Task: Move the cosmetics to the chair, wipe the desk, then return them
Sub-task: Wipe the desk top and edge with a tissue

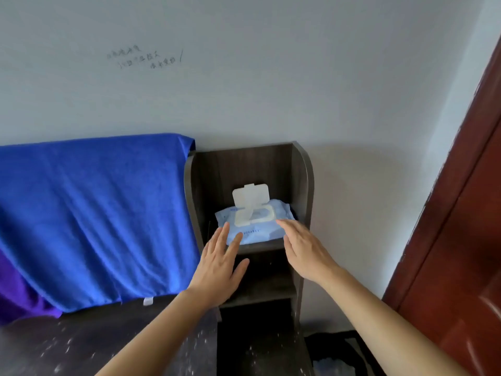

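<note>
The pale grey wall carries faint handwriting high on the left. Against it stands a dark wooden shelf unit with rounded side panels. A blue cloth hangs to its left, partly covering a purple cloth. Below lies the dark desk, speckled white. A reddish-brown door is at the right.

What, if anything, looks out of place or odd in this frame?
The wipes pack on the top shelf sits with its lid flipped open. The dark desk top is speckled with white flecks, and handwriting is scrawled on the wall.
</note>
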{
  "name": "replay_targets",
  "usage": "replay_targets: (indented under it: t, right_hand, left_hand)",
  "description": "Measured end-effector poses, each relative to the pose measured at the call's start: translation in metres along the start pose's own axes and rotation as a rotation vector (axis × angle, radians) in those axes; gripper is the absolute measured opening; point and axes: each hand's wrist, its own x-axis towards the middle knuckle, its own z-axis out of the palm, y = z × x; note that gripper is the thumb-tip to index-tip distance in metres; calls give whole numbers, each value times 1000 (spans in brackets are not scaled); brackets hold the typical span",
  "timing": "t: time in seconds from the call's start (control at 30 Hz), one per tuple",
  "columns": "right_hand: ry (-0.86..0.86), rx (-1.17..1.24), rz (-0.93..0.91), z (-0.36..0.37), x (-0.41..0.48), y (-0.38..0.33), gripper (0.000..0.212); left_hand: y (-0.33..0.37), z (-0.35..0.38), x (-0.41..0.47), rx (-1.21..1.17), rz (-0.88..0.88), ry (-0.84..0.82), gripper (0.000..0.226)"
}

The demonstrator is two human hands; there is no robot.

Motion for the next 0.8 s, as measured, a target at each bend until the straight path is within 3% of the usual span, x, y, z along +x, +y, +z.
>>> replay_targets:
  t: [0.13,0.23,0.6,0.8]
  right_hand:
    - [38,-6,100,21,41,-5,48]
    - [42,-57,150,35,52,-2,50]
    - [115,-46,66,54,49,19,42]
    - [32,-85,5,51,53,26,45]
  left_hand:
    - [-23,9,55,-39,119,3,65]
    - [-25,26,71,-127,66,-38,64]
    - [-24,55,67,-102,87,84,65]
    - [-11,46,78,35,72,50,61]
